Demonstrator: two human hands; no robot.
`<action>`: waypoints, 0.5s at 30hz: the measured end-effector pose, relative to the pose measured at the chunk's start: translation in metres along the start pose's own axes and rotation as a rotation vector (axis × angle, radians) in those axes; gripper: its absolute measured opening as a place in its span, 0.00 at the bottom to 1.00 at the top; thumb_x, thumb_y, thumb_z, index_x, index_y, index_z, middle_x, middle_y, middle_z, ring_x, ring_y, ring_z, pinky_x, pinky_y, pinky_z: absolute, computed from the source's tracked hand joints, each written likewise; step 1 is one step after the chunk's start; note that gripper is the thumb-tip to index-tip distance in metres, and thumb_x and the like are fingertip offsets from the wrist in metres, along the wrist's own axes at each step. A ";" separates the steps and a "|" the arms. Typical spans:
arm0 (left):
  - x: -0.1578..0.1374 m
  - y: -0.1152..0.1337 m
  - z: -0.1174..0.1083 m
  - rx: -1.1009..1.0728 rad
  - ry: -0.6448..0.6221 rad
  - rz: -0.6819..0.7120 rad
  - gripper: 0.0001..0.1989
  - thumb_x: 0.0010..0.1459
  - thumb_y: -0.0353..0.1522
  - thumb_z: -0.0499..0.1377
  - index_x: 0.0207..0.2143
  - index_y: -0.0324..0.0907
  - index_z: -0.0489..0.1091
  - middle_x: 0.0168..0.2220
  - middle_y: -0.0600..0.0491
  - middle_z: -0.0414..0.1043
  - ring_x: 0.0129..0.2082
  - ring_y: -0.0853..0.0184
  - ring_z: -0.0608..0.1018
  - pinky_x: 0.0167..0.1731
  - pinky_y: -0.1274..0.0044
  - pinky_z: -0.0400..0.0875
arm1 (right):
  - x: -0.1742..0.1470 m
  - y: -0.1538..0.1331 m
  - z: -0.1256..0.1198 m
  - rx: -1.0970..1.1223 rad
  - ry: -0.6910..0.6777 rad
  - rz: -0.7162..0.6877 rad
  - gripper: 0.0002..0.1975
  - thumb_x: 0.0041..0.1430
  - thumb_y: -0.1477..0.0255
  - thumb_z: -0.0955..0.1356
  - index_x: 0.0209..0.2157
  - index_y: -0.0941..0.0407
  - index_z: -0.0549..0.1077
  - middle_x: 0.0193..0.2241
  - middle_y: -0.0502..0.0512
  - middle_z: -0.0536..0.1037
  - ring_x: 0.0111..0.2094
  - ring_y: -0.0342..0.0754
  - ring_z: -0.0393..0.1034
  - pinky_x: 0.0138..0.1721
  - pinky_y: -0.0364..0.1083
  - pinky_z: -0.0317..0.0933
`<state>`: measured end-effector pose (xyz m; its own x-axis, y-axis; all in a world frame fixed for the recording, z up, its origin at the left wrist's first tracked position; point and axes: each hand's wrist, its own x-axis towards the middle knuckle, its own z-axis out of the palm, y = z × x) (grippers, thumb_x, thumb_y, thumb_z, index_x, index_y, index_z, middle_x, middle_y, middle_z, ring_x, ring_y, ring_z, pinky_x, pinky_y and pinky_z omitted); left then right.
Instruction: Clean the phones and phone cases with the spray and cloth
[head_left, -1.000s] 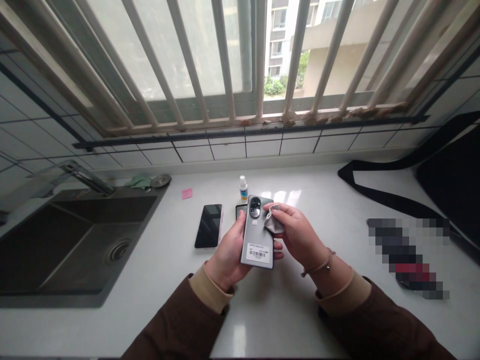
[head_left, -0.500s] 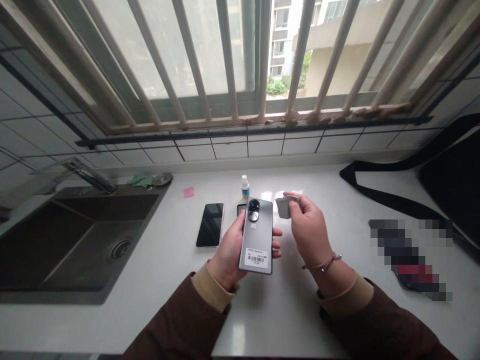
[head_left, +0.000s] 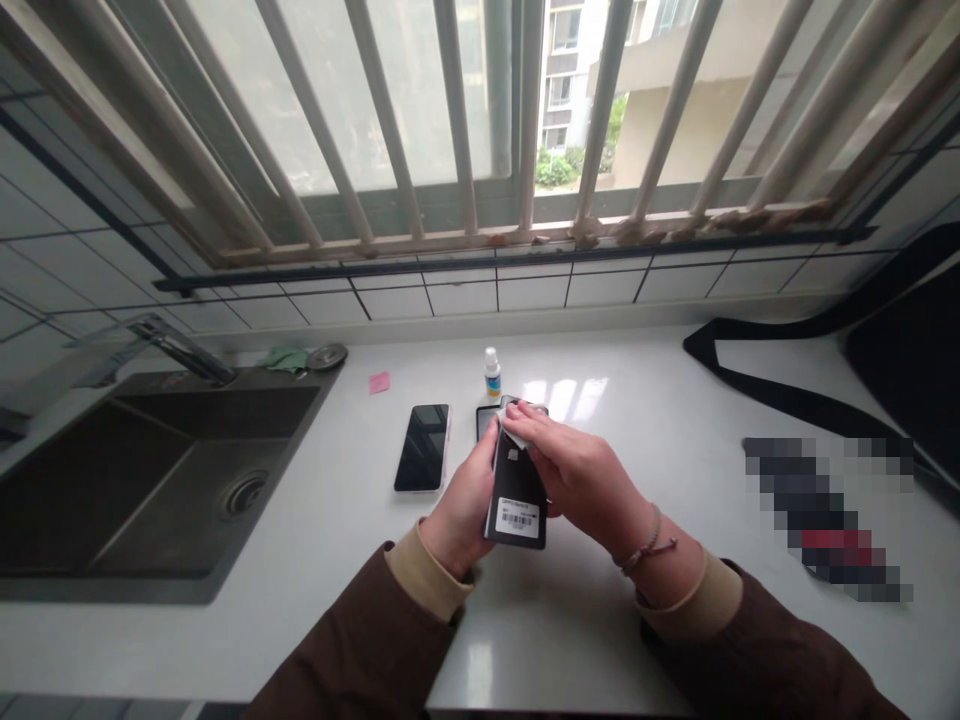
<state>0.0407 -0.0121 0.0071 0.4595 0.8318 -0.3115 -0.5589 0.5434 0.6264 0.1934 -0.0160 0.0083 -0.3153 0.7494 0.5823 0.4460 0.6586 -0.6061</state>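
My left hand [head_left: 471, 495] is wrapped around a smartphone [head_left: 513, 480], its back turned up toward me with a white barcode label [head_left: 519, 516] near the lower end. Over the phone's top end lies my right hand [head_left: 574, 455], its fingers pressing a folded grey cloth [head_left: 514, 428] onto the camera area, which is now covered. Only a pale edge of the cloth shows. Behind the phone, partly hidden, a dark-framed flat object [head_left: 486, 420] rests on the counter. A small white-capped bottle [head_left: 492, 374] stands upright just beyond.
Another phone [head_left: 423, 448] lies screen up on the white counter [head_left: 337, 560], left of my hands. A pink sticky note [head_left: 379, 383] is farther back. At left is a sink [head_left: 157, 590] with a faucet [head_left: 184, 350]. A black strap [head_left: 780, 395] and a blurred-out item [head_left: 832, 520] lie right.
My right hand has moved left with the cloth, from beside the phone onto its top end. The phone's back looks darker and slightly tilted; my left hand still holds it.
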 end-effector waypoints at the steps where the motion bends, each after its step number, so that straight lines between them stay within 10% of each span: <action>1: 0.002 0.001 0.000 -0.038 0.010 0.036 0.25 0.72 0.49 0.54 0.56 0.41 0.77 0.49 0.42 0.81 0.52 0.55 0.83 0.54 0.66 0.78 | 0.000 -0.001 0.001 0.001 -0.018 -0.015 0.24 0.73 0.78 0.62 0.64 0.48 0.74 0.64 0.53 0.75 0.66 0.52 0.69 0.70 0.60 0.65; 11: 0.000 0.013 -0.001 -0.031 0.122 0.009 0.30 0.69 0.55 0.53 0.41 0.38 0.78 0.38 0.40 0.82 0.43 0.55 0.85 0.49 0.63 0.81 | -0.005 -0.006 0.002 0.076 -0.204 -0.130 0.22 0.72 0.80 0.62 0.59 0.48 0.76 0.61 0.52 0.80 0.64 0.50 0.73 0.70 0.59 0.65; 15: -0.002 0.017 0.000 -0.007 0.132 0.010 0.33 0.69 0.57 0.51 0.45 0.37 0.78 0.38 0.41 0.82 0.39 0.55 0.85 0.44 0.65 0.81 | -0.007 -0.018 -0.002 0.248 -0.147 -0.010 0.17 0.73 0.75 0.64 0.56 0.47 0.78 0.48 0.51 0.86 0.48 0.50 0.83 0.57 0.55 0.76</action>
<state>0.0298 -0.0047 0.0182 0.3594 0.8447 -0.3967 -0.5682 0.5352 0.6251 0.1891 -0.0332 0.0157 -0.4444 0.7329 0.5151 0.2300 0.6491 -0.7251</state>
